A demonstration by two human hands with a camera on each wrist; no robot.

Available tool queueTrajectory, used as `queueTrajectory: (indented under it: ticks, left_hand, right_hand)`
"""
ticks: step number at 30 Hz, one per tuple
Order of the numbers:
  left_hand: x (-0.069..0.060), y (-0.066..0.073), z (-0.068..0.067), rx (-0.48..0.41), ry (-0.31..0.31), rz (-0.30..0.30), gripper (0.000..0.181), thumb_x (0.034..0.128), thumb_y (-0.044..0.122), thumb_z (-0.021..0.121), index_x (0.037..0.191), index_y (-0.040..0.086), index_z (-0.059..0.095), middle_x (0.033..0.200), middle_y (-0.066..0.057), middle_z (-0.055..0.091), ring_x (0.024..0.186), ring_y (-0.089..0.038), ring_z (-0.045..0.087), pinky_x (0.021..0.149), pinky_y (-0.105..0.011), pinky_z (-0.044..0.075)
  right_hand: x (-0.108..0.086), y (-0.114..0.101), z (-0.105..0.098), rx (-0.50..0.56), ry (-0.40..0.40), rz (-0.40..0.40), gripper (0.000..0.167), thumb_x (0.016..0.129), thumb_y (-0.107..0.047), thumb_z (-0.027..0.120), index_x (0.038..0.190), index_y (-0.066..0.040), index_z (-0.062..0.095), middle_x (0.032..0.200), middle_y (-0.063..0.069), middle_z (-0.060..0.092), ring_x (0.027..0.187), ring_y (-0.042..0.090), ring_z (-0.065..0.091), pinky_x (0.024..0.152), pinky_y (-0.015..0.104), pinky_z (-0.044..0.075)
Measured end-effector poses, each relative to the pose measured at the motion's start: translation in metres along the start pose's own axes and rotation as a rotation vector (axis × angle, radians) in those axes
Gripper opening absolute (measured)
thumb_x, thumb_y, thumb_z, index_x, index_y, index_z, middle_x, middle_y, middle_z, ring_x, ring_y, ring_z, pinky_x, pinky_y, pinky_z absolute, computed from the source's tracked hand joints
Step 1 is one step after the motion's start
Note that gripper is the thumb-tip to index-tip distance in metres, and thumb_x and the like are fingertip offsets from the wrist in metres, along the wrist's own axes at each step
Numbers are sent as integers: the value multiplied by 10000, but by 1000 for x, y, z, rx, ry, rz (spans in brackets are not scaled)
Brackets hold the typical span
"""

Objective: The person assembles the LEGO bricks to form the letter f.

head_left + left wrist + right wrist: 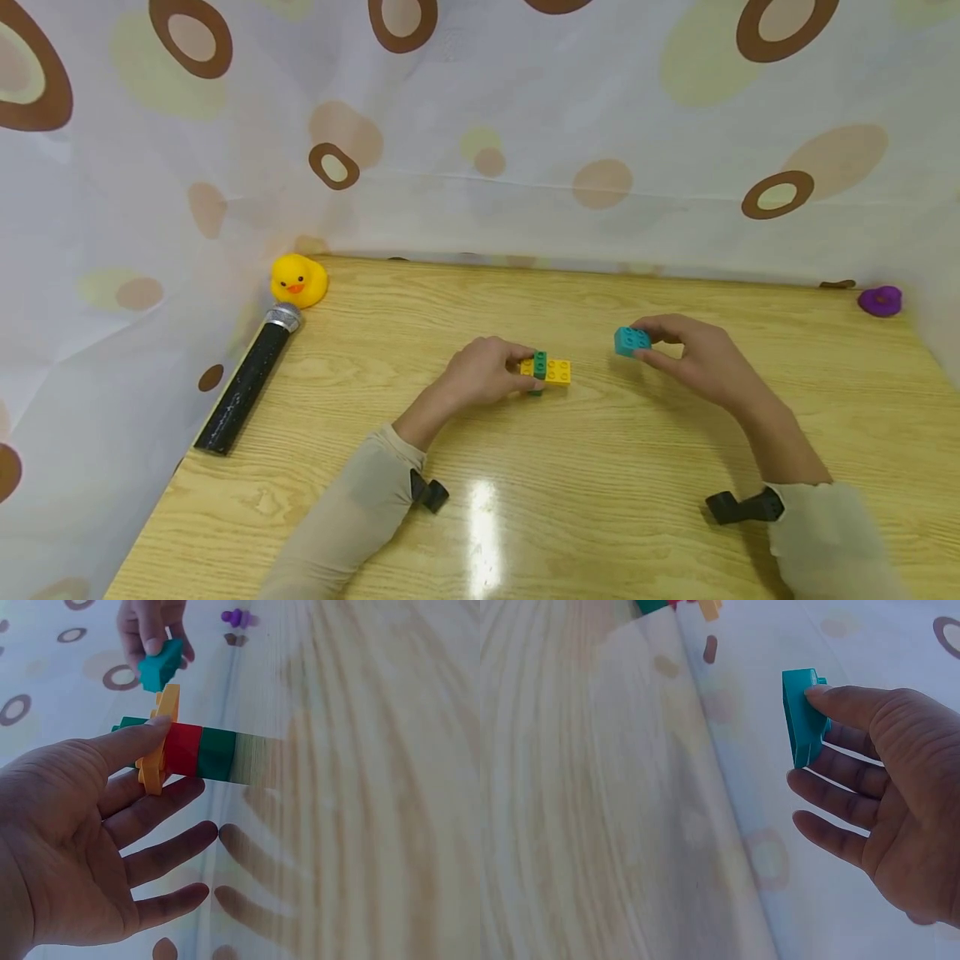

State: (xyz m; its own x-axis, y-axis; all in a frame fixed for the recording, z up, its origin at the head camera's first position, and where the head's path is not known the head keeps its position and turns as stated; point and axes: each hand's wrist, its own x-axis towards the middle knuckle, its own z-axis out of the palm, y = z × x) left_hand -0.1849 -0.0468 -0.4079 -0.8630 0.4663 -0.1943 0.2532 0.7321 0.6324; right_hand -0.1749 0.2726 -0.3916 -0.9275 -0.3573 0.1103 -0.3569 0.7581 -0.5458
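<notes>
My left hand [483, 372] pinches a small stack of toy building bricks standing on the table. From the side, in the left wrist view, the stack has a green brick [217, 754] at the bottom, a red brick [182, 748] above it, then a flat yellow brick [153, 771] and a green one on top. The yellow brick sticks out on both sides. My right hand [693, 354] holds a teal brick [628, 341] between thumb and fingers, raised off the table to the right of the stack. Both hands are apart from each other.
At the left, a black microphone [247, 387] lies on the wooden table [570, 517] with a yellow rubber duck [300, 280] beyond its head. A small purple toy [881, 301] sits at the far right corner. Patterned white cloth [525, 125] rises behind and along the sides.
</notes>
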Motion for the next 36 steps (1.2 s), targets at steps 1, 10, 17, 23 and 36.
queueTrajectory:
  ticks: [1, 10, 17, 23, 36]
  left_hand:
    - [0, 0, 0, -4, -1, 0, 582, 911, 431, 751, 1428, 203, 609, 1225, -36, 742, 814, -85, 640, 631, -239, 489]
    - [0, 1, 0, -10, -1, -12, 583, 910, 423, 755, 1426, 192, 610, 1248, -44, 734, 819, -88, 632, 639, -240, 489]
    - [0, 1, 0, 6, 3, -1, 578, 910, 423, 755, 1421, 190, 615, 1225, -36, 744, 743, -94, 607, 603, -239, 469]
    - [1, 0, 0, 7, 3, 15, 560, 913, 411, 754, 1410, 184, 627, 1103, -17, 765, 686, -99, 586, 584, -240, 457]
    - [1, -2, 1, 8, 9, 30, 554, 909, 426, 755, 1398, 194, 638, 968, 38, 757, 683, -82, 607, 588, -255, 480]
  right_hand:
    - [2, -3, 1, 6, 2, -11, 380, 993, -291, 671, 1331, -119, 647, 1294, 126, 680, 1135, 327, 645, 953, 624, 478]
    - [19, -26, 11, 13, -8, -63, 367, 969, -259, 707, 1306, -120, 668, 1290, 114, 681, 1136, 328, 642, 904, 578, 515]
    - [26, -39, 21, 28, -13, -117, 347, 949, -249, 732, 1270, -123, 693, 1242, 101, 706, 1125, 311, 654, 881, 561, 540]
    - [31, -49, 29, 56, -38, -173, 363, 927, -237, 755, 1264, -119, 694, 1199, 69, 719, 1100, 270, 663, 895, 535, 543]
    - [36, -62, 39, 68, -71, -234, 329, 919, -243, 763, 1226, -143, 705, 1112, -2, 723, 1030, 186, 668, 906, 510, 552]
